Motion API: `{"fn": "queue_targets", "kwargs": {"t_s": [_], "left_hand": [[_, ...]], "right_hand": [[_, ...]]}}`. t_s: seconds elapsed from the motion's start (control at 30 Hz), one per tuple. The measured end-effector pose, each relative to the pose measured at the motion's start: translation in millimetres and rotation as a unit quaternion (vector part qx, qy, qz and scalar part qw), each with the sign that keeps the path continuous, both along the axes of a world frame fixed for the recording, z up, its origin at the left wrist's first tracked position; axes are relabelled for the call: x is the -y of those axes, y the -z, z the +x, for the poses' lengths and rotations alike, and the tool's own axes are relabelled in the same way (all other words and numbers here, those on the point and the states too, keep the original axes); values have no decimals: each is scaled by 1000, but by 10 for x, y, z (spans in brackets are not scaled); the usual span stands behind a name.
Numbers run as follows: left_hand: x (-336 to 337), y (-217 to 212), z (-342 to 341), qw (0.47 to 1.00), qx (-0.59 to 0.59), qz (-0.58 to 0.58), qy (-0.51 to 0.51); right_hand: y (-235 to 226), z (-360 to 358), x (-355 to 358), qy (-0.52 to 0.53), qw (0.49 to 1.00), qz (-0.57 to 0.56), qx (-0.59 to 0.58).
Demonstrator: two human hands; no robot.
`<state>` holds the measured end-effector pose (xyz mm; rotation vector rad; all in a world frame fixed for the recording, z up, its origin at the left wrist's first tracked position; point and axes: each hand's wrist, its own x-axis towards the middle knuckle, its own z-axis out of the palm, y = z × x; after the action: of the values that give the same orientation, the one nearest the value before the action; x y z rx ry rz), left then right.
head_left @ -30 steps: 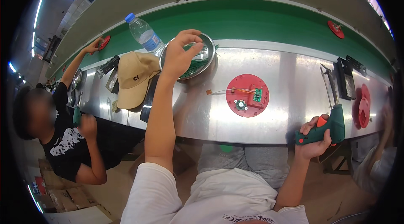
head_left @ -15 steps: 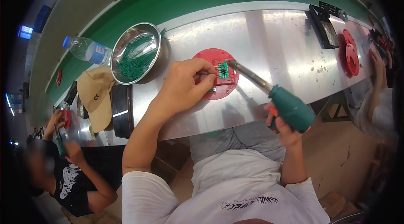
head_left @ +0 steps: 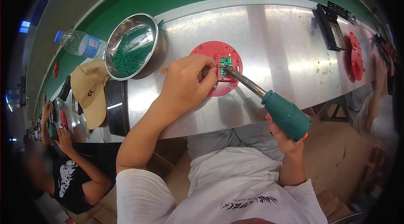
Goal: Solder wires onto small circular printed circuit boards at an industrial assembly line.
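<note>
A small green circuit board (head_left: pixel 227 61) lies on a round red plastic disc (head_left: pixel 230 88) on the metal bench. Thumb and forefinger of my left hand (head_left: pixel 185 76) are pinched at the board's left edge, on what looks like a thin wire; the fingertips partly hide it. My right hand (head_left: pixel 287 140) is wrapped round the grip of a green soldering gun (head_left: pixel 287 115). Its long metal barrel slants up and left, and the tip meets the board near its lower middle, close to my left fingertips.
Left of the disc stands a steel bowl (head_left: pixel 155 51) of green wires, with a water bottle (head_left: pixel 80 44), a tan cap (head_left: pixel 89 91) and a dark flat case (head_left: pixel 116 110). A black stand (head_left: pixel 330 28) and red discs (head_left: pixel 357 58) are at right. Co-workers sit on both sides.
The soldering gun's tip has moved down and left, from the board's upper right onto its lower middle. My left hand keeps its pinch at the board's edge. The view has shifted slightly.
</note>
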<state>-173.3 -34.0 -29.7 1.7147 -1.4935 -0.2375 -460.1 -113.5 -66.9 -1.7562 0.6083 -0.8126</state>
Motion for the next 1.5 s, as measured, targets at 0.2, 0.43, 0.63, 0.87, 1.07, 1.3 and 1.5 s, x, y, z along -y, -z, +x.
{"fn": "queue_targets", "kwargs": {"t_s": [0.2,0.43,0.63,0.87,1.07,1.3,1.5], "left_hand": [[6,46,20,999,27,-37,14],[-8,46,8,999,29,-17,4],[-12,52,5,999,34,-21,1],[-13,30,7,1000,23,-1,5],[6,51,7,999,41,-21,17],[11,75,12,998,57,-27,16],[14,101,20,996,75,-34,15]], "right_hand": [[-77,8,-17,-42,998,40,-19],[-135,77,5,-28,989,127,72],[-91,42,53,-5,984,123,127],[-88,-18,64,-47,998,41,-8],[-72,-24,40,-50,996,70,-2],[-26,-71,60,-52,996,62,-27],[-99,-68,107,-39,996,72,-30]]}}
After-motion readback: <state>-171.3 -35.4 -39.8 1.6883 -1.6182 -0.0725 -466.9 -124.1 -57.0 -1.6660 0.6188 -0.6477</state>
